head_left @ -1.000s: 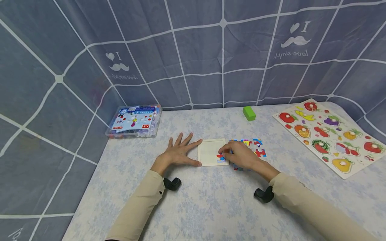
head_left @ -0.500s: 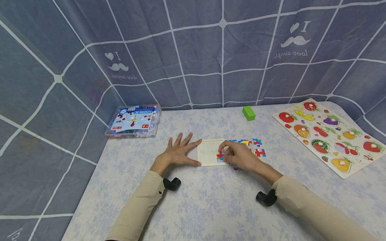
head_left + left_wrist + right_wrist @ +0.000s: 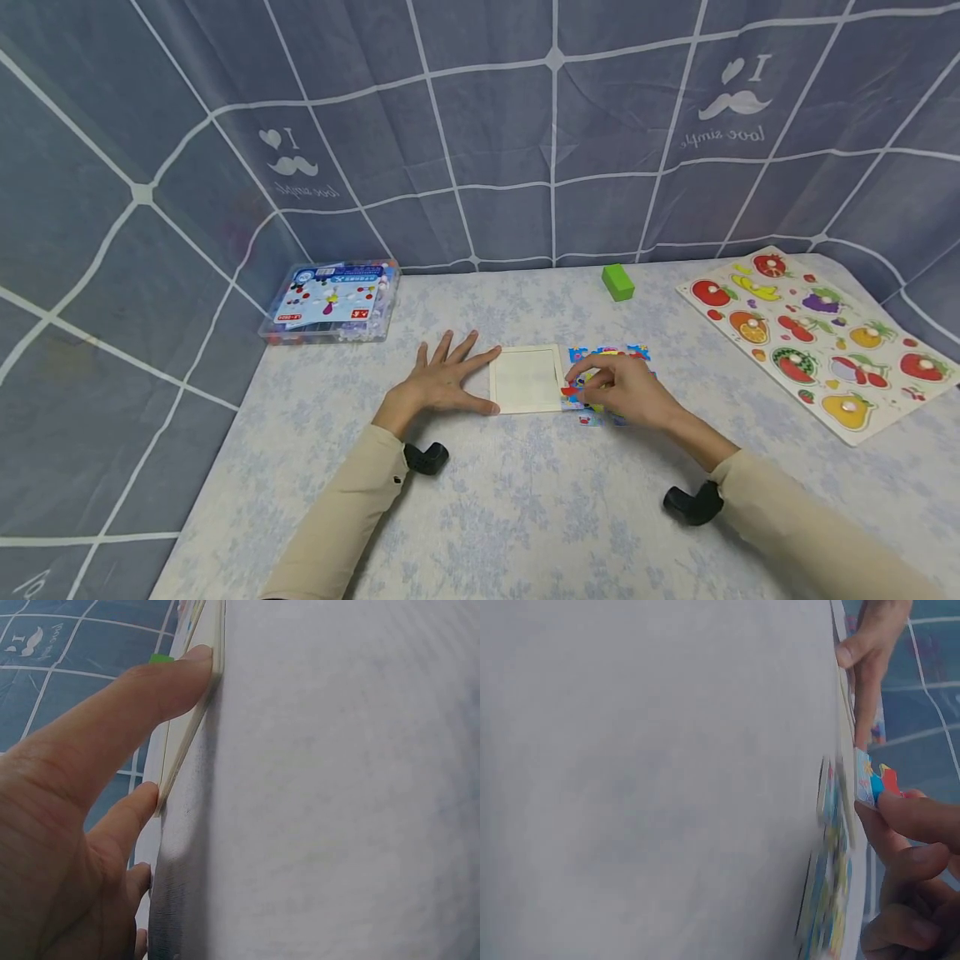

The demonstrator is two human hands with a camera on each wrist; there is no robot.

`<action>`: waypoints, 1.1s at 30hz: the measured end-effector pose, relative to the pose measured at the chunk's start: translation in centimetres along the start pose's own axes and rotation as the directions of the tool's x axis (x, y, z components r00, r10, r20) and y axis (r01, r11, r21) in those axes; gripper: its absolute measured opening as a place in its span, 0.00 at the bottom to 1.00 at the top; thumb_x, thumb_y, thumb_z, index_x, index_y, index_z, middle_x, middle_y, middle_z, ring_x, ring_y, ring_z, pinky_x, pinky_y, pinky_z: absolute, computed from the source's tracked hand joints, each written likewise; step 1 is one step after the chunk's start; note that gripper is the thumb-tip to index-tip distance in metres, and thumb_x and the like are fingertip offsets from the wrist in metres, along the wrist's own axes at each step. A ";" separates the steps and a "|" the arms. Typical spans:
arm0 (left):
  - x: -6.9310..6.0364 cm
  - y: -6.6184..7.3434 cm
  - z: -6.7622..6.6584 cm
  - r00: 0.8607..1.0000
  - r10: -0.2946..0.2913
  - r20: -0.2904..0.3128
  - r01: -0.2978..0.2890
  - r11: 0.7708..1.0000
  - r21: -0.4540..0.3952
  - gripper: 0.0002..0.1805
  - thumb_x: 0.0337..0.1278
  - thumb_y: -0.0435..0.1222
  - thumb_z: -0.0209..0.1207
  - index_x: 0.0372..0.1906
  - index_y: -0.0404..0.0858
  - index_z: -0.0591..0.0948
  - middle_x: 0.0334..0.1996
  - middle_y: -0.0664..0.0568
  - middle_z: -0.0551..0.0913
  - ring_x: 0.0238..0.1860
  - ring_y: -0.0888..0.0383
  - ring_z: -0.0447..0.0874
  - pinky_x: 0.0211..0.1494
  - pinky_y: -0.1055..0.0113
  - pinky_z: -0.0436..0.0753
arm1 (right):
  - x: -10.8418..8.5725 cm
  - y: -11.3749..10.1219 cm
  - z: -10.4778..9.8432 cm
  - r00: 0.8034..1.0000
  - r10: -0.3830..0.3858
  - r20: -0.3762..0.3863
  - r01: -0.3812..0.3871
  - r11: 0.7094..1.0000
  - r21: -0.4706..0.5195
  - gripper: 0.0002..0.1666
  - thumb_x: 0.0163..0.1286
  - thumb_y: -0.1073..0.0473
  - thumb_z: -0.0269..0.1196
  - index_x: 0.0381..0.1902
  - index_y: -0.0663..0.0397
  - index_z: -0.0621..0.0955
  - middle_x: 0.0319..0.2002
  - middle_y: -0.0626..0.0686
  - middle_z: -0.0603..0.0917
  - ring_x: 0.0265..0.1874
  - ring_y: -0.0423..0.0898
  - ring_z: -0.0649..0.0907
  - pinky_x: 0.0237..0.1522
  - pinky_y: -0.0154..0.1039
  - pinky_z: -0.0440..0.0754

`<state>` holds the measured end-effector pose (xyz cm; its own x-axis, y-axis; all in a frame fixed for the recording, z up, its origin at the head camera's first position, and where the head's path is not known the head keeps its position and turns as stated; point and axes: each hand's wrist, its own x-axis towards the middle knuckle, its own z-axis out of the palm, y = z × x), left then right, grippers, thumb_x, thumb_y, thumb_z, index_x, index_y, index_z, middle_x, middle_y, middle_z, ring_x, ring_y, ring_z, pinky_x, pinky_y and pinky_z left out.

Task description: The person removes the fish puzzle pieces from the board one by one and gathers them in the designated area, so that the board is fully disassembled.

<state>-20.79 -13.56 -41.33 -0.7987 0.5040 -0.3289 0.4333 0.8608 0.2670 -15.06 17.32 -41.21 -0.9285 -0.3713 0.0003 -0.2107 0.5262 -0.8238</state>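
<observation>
In the head view a pale wooden puzzle frame (image 3: 527, 379) lies on the table with its inside bare. My left hand (image 3: 442, 385) is spread at its left side, thumb and index finger touching the frame's edge. My right hand (image 3: 626, 387), just past the frame's right edge, pinches a jigsaw piece (image 3: 865, 777) between thumb and index finger; the right wrist view shows red and blue printing on it. Beneath and around that hand lie several loose jigsaw pieces (image 3: 639, 351), partly covered by it. The left wrist view shows the thumb (image 3: 187, 671) pressed against the frame's rim.
A clear plastic case (image 3: 330, 302) with a printed label stands at the back left. Toward the back is a green block (image 3: 618, 282). A fruit puzzle board (image 3: 817, 337) with knobbed pieces lies at the right. Behind the table hangs a grey-blue checked curtain (image 3: 510, 133).
My right hand has lifted the jigsaw piece from the frame's lower right corner and moved right with it, over the loose pieces. The left hand has stayed at the frame.
</observation>
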 end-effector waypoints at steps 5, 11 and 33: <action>-0.1 0.1 0.0 1.000 0.008 -0.006 -0.008 1.000 -0.014 0.53 0.49 0.68 0.61 0.78 0.63 0.50 0.79 0.53 0.34 0.77 0.42 0.23 0.70 0.33 0.29 | -2.0 1.2 -2.0 0.996 0.081 -0.033 -0.082 0.996 -0.022 0.13 0.61 0.66 0.69 0.44 0.51 0.86 0.29 0.46 0.88 0.33 0.43 0.84 0.29 0.34 0.74; -0.2 0.1 0.0 1.000 0.021 -0.010 -0.021 0.999 -0.028 0.54 0.48 0.68 0.62 0.78 0.62 0.50 0.79 0.53 0.34 0.76 0.41 0.23 0.70 0.33 0.28 | -4.5 2.5 -4.7 0.986 0.158 -0.043 -0.157 0.987 0.030 0.15 0.61 0.63 0.70 0.47 0.59 0.86 0.32 0.51 0.89 0.27 0.43 0.80 0.25 0.34 0.75; 0.0 0.1 0.1 1.000 0.001 0.004 -0.001 1.000 -0.013 0.54 0.48 0.68 0.61 0.78 0.63 0.49 0.79 0.54 0.33 0.76 0.42 0.22 0.70 0.34 0.28 | -5.4 3.1 -5.7 0.951 0.278 -0.132 -0.304 0.915 -0.266 0.06 0.58 0.61 0.69 0.33 0.57 0.87 0.23 0.45 0.82 0.24 0.43 0.76 0.25 0.36 0.71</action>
<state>-20.75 -13.47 -41.39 -0.7964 0.5050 -0.3327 0.4286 0.8595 0.2787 -12.48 25.27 -40.52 -0.9824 -0.1060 -0.1541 0.0086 0.7976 -0.6032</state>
